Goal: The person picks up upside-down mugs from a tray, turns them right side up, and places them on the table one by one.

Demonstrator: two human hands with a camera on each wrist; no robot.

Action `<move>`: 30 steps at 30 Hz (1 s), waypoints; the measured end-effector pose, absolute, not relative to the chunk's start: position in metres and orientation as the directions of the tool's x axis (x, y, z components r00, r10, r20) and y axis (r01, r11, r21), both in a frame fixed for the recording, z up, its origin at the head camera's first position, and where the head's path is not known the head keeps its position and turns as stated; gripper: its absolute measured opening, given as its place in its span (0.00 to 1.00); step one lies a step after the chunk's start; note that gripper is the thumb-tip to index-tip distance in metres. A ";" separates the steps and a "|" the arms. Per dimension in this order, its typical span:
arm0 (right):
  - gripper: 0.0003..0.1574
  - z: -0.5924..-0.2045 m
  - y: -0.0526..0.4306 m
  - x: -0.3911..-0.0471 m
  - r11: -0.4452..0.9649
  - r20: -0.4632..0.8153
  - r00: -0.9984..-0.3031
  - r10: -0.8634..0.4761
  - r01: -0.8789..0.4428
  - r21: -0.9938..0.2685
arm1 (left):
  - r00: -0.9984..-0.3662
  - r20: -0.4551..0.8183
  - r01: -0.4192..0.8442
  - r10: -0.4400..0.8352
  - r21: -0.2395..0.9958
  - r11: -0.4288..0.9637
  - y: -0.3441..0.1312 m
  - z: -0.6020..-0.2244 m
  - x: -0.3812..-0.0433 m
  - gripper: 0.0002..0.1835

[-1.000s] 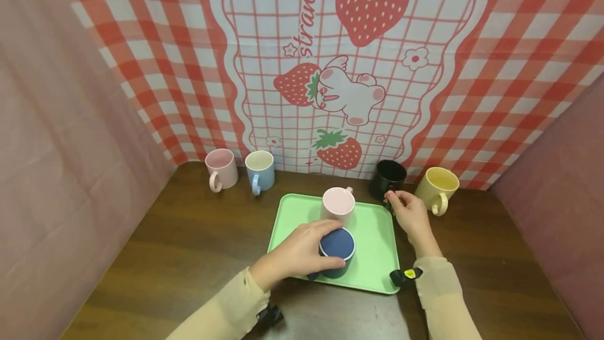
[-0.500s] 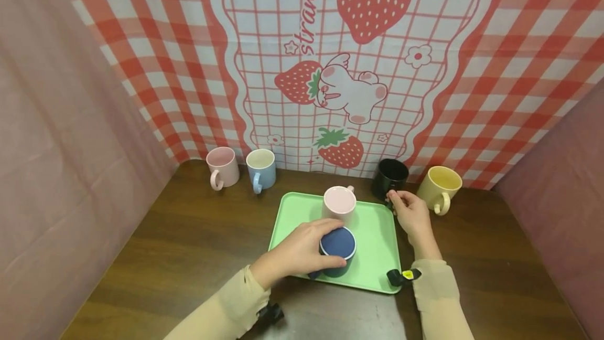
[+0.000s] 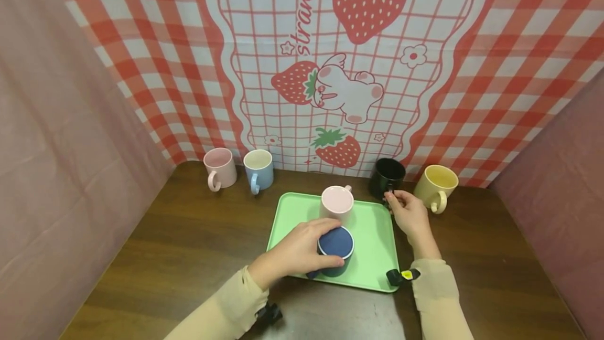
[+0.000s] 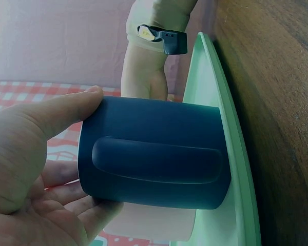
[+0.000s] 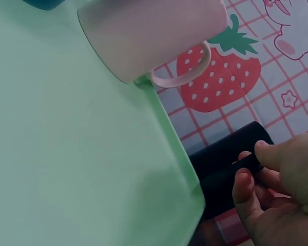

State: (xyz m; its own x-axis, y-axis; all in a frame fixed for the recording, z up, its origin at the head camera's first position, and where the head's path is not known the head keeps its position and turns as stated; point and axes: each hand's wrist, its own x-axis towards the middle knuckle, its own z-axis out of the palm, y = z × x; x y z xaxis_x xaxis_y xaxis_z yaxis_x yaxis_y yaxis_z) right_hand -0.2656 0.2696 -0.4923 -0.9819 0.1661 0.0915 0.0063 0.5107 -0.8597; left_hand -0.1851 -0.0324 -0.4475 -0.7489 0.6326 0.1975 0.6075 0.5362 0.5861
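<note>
On the green tray (image 3: pixel 377 240), a navy blue mug (image 3: pixel 336 243) stands upright at the near side. My left hand (image 3: pixel 297 248) grips it around the rim, thumb on one side and fingers on the other. Its handle (image 4: pixel 156 160) faces the wrist in the left wrist view. Just behind it on the tray is a pale pink mug (image 3: pixel 337 201), its handle pointing back. Past the tray's back right corner stands a black mug (image 3: pixel 388 171). My right hand (image 3: pixel 412 218) pinches the black mug's handle between thumb and fingers, which partly hide it.
To the right of the black mug is a yellow mug (image 3: pixel 436 185), close by my right hand. A pink mug (image 3: pixel 222 168) and a light blue mug (image 3: pixel 259 170) stand at the back left of the wooden table (image 3: pixel 189 245). Behind them hangs a strawberry-print cloth (image 3: pixel 264 77).
</note>
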 end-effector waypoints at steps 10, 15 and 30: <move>0.25 -0.474 0.276 -0.255 0.632 0.169 -0.962 0.216 0.006 -0.775 | -0.754 0.184 0.600 0.630 0.584 0.547 -0.032 -0.443 -0.184 0.40; 0.26 -0.467 0.276 -0.251 0.606 0.188 -0.957 0.223 -0.015 -0.795 | -0.754 0.188 0.602 0.630 0.582 0.547 -0.033 -0.443 -0.184 0.40; 0.22 -0.449 0.256 -0.232 0.581 0.314 -0.940 -0.138 -0.333 -0.742 | -0.772 0.176 0.581 0.611 0.584 0.566 -0.034 -0.445 -0.184 0.42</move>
State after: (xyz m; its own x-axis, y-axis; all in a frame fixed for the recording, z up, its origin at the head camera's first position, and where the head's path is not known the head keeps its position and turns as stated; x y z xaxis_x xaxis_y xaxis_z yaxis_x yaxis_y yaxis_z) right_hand -0.2319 0.2562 -0.4493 -0.9395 -0.1375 0.3137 -0.3330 0.5813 -0.7424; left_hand -0.1837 -0.0343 -0.4449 -0.7718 0.6112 0.1756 0.5814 0.5663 0.5842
